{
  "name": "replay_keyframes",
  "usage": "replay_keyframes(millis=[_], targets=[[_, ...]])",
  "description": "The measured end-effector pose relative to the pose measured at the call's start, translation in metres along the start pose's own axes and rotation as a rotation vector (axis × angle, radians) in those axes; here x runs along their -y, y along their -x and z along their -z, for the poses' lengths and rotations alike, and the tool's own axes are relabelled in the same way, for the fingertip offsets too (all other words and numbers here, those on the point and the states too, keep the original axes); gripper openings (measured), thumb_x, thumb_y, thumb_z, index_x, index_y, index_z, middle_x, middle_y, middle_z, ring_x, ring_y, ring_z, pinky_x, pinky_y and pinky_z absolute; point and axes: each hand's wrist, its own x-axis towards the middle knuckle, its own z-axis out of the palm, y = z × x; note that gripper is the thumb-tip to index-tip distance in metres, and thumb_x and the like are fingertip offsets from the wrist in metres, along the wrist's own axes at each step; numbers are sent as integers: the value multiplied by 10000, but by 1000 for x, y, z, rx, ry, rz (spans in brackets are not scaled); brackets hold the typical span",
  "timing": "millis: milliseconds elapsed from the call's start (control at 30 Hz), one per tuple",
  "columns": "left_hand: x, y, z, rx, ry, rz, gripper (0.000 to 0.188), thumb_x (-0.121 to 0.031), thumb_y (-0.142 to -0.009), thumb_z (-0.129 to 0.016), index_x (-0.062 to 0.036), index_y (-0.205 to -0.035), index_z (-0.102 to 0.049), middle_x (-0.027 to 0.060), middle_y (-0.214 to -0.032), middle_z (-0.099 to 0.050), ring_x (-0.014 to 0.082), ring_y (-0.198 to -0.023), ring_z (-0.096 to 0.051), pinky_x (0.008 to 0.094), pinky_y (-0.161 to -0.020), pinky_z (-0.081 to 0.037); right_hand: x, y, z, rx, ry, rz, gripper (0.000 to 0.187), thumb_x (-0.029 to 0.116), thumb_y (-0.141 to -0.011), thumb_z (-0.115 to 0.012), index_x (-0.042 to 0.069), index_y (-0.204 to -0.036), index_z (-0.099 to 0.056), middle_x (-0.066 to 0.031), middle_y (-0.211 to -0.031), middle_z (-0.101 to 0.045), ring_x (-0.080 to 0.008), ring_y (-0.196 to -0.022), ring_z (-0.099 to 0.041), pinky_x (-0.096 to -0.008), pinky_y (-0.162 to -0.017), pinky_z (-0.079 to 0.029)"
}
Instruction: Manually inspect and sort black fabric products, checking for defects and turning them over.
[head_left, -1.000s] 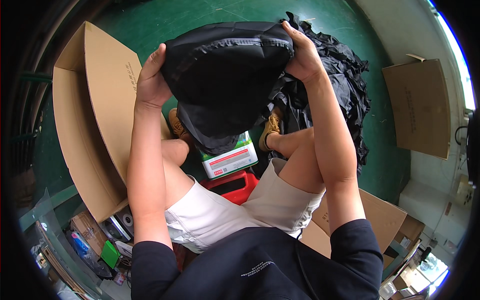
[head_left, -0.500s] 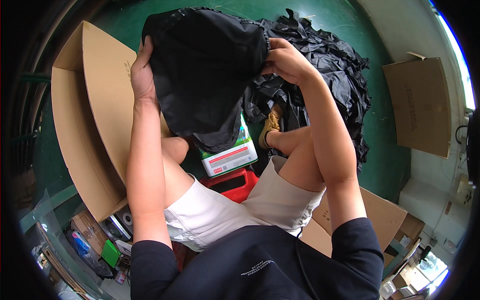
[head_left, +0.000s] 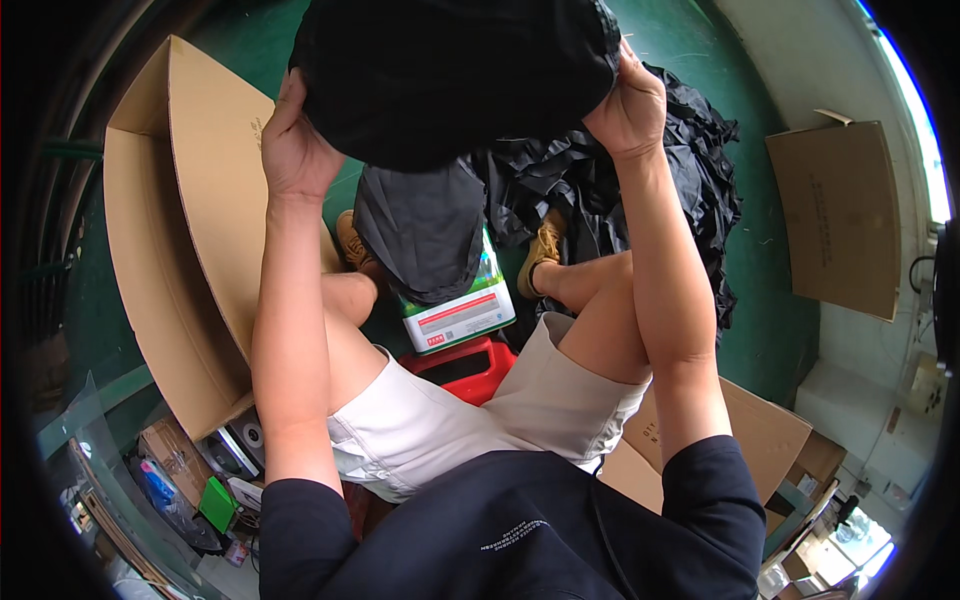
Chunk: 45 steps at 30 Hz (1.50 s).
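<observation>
A black fabric cover (head_left: 450,80) is stretched between my hands, raised at the top of the view. My left hand (head_left: 300,150) grips its left edge, thumb up along the cloth. At the right edge, my right hand (head_left: 632,108) is closed on the cover, its fingers partly hidden behind the fabric. Below it, another piece of black cloth (head_left: 425,235) lies draped over a white and green metal tin (head_left: 460,322) between my legs. A heap of crumpled black fabric (head_left: 690,165) spreads over the floor beyond my right foot.
A tall open cardboard box (head_left: 215,190) stands close by my left arm. Another carton (head_left: 840,215) leans at the right wall, and cardboard (head_left: 745,430) lies beside my right hip. Something red with a handle (head_left: 470,372) sits in front of me. Clutter with a green item (head_left: 217,503) is lower left.
The cover has gone up and away from me and is spread wider. My right hand has moved right and turned its grip. The draped cloth on the tin now shows separately underneath.
</observation>
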Motion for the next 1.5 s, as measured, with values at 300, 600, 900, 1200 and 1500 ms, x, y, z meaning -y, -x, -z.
replay_keyframes(millis=[300, 600, 900, 1200, 1500], targets=[[21, -5, -25, -20, -35, 45, 420, -153, -1015, -488, -61, -1418, -416, 120, -1400, -523, 276, -1327, -472, 487, -1133, -343, -7, -7, 27, 21, -249, -96, 310, 143, -1051, -363, -75, -1156, -556, -149, -1053, -686, -211, -988, -690, -343, -939, -567], [43, -6, -11, -324, -396, 110, 344, -86, -973, -541, 7, -1302, -498, 151, -1043, -698, 246, -926, -710, 339, -769, -602, -23, -2, -16, -227, 56, -180, 257, 223, -983, -552, 25, -1117, -645, -81, -1059, -711, -201, -1026, -680, -372, -942, -529], [27, -3, 3, -283, -83, 68, 334, -215, -1010, -485, 26, -1209, -604, 147, -1169, -673, 261, -1042, -669, 385, -945, -523, -36, 1, -31, -240, -45, -372, 170, 114, -938, -605, -6, -1050, -651, -123, -1030, -706, -235, -894, -708, -379, -858, -574], [36, -11, -9, -521, -238, 46, 235, -191, -941, -613, -32, -1111, -646, 88, -1071, -703, 231, -1003, -673, 390, -919, -517, -62, -6, -13, -457, 141, -405, 209, 97, -953, -563, -78, -1062, -598, -167, -1009, -682, -243, -891, -697, -395, -848, -576], [49, -15, 17, -736, -608, 249, 208, -221, -912, -671, -70, -1052, -648, 51, -1001, -696, 166, -889, -671, 320, -761, -541, -79, -23, 16, -523, 255, -396, 98, 76, -937, -600, 27, -1021, -612, -90, -959, -668, -194, -831, -657, -358, -695, -529]])
